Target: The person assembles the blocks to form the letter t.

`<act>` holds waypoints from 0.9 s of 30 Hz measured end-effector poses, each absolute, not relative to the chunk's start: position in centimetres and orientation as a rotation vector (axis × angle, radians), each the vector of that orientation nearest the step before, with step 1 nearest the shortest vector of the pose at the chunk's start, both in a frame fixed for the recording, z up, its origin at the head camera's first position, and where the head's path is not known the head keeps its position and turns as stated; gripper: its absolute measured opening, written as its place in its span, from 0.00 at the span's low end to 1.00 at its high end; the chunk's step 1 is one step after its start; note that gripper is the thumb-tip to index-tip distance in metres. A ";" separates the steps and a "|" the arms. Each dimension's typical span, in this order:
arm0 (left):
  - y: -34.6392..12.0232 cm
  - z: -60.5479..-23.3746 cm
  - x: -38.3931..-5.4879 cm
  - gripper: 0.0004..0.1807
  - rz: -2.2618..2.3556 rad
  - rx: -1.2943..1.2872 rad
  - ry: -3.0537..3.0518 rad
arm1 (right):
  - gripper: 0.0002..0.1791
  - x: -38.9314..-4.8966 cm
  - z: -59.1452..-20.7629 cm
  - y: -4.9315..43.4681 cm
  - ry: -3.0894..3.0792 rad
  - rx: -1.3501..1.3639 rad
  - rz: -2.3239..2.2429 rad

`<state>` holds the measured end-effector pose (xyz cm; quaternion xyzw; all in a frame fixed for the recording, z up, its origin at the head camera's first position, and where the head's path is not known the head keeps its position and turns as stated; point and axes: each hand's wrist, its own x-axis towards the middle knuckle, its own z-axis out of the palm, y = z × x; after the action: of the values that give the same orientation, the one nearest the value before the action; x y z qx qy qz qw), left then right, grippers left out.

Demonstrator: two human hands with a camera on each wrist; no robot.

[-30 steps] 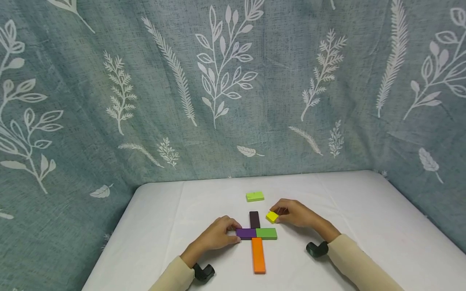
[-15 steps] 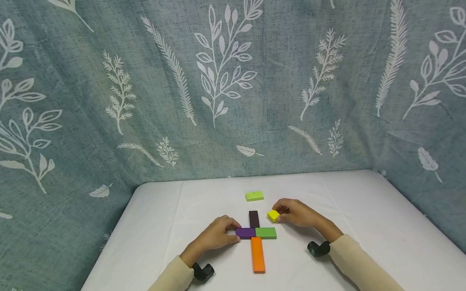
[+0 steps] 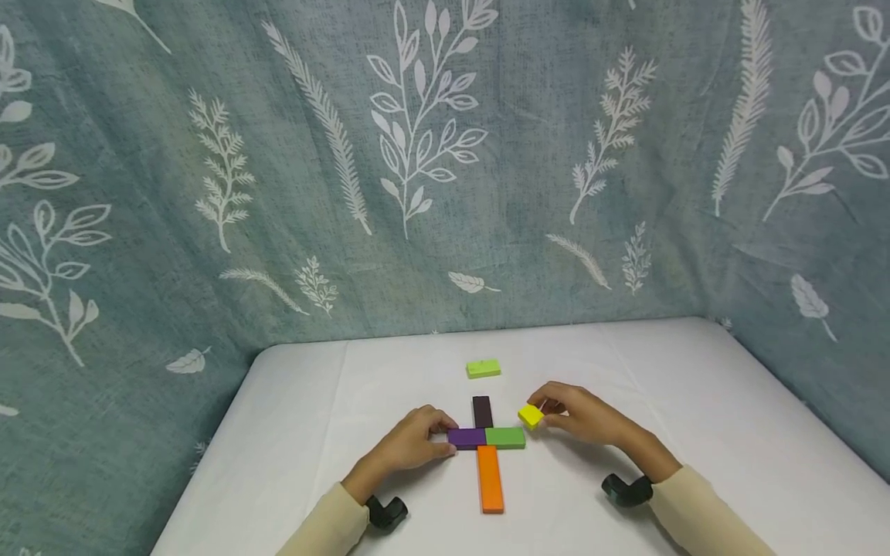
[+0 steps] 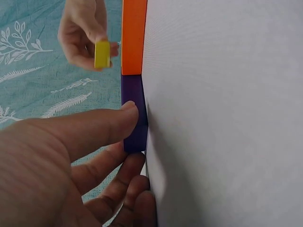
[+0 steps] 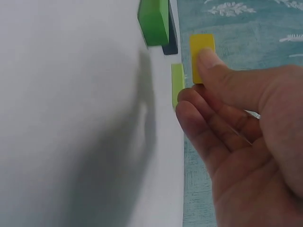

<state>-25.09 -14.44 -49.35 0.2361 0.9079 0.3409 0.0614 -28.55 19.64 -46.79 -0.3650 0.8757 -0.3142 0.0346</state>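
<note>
My left hand [image 3: 410, 442] pinches the left end of a purple block [image 3: 466, 438], thumb on its near side and fingers at the far side and end. That block lies flat, end to end with a green block [image 3: 505, 438]. Off the table to the upper right, my right hand [image 3: 584, 413] holds a small yellow block [image 3: 531, 417] between thumb and fingers. In the right wrist view the thumb lies across the yellow block [image 5: 202, 42]. A dark brown block [image 3: 482, 411] and an orange block [image 3: 490, 479] stretch away from the purple and green pair, making a cross.
A lime green block [image 3: 483, 368] lies by itself behind the cross. White cloth covers the table [image 3: 313, 432], and a blue-green curtain [image 3: 521, 177] with white leaf prints hangs behind and at the sides. Dark wrist cameras [image 3: 626, 489] hang below both wrists.
The right hand has drawn slightly right, away from the cross, with the yellow block in its fingers. The left hand keeps its hold on the purple block. The head view has shifted slightly.
</note>
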 end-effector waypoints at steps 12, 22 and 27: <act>-14.3 -49.2 -25.0 0.16 1.044 0.703 2.733 | 0.17 -23.5 -46.7 19.3 2.593 -1.192 -0.984; -14.4 -49.0 -25.1 0.16 1.037 0.710 2.723 | 0.14 -20.6 -46.8 16.8 2.429 -1.280 -0.986; -14.3 -49.1 -25.0 0.16 1.035 0.700 2.727 | 0.14 -19.7 -47.3 15.9 2.359 -1.344 -0.965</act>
<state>-24.98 -14.25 -49.14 0.2328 0.9068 0.3441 0.0712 -19.75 15.92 -47.34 -0.4625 0.8118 -0.3322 0.1295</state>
